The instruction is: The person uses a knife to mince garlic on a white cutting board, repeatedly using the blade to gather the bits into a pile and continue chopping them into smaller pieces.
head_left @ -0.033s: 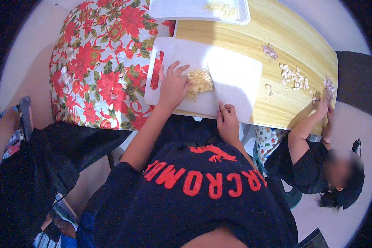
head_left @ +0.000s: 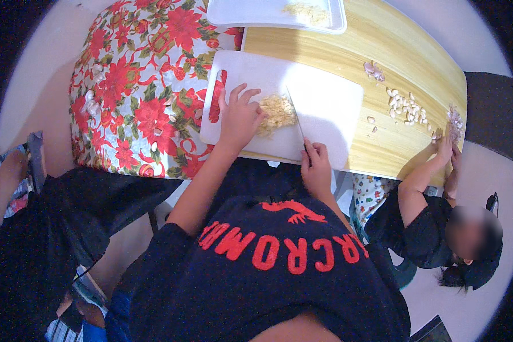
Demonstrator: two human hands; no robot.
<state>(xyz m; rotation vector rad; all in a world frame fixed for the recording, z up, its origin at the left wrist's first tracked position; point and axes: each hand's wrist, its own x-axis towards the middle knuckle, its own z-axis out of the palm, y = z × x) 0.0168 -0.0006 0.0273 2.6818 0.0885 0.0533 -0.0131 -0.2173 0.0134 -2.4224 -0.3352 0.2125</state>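
Observation:
My left hand (head_left: 241, 118) rests over the white cutting board (head_left: 333, 97), its fingers spread apart. Its right-hand fingertips reach the edge of a pile of finely chopped, pale yellow garlic (head_left: 278, 114). In my right hand (head_left: 318, 166), at the board's near edge, is the handle of a knife (head_left: 297, 115). The thin blade points away from me, along the right side of the chopped pile. The board's handle slot is on its left end.
A white tray (head_left: 256, 17) with some chopped garlic stands at the far edge. Peeled cloves (head_left: 407, 107) and skins (head_left: 374, 70) lie on the wooden tabletop (head_left: 336, 48). Garlic bulbs (head_left: 90, 104) sit on the flowered cloth (head_left: 154, 122). Another person's hands (head_left: 447, 151) work among skins at right.

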